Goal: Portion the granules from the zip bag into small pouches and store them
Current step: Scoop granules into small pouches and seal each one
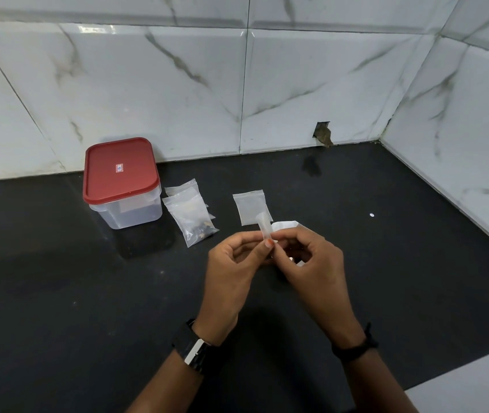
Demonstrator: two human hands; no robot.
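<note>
Both hands meet over the middle of the black counter (58, 278). My left hand (231, 266) and my right hand (311, 260) pinch a small clear pouch (265, 228) between their fingertips; its top sticks up above them. A white paper-like item (286, 225) lies right behind my right hand, partly hidden. An empty small pouch (252, 206) lies flat just beyond. To the left lies a clear zip bag (189, 217) holding a few dark granules at its lower end, on top of another clear bag (179, 187).
A clear plastic container with a shut red lid (121, 169) stands at the back left, near the marble-tiled wall (237, 84). A second tiled wall closes the right side. A small white speck (371, 215) lies on the counter at right. A pale surface edge (475, 380) shows bottom right.
</note>
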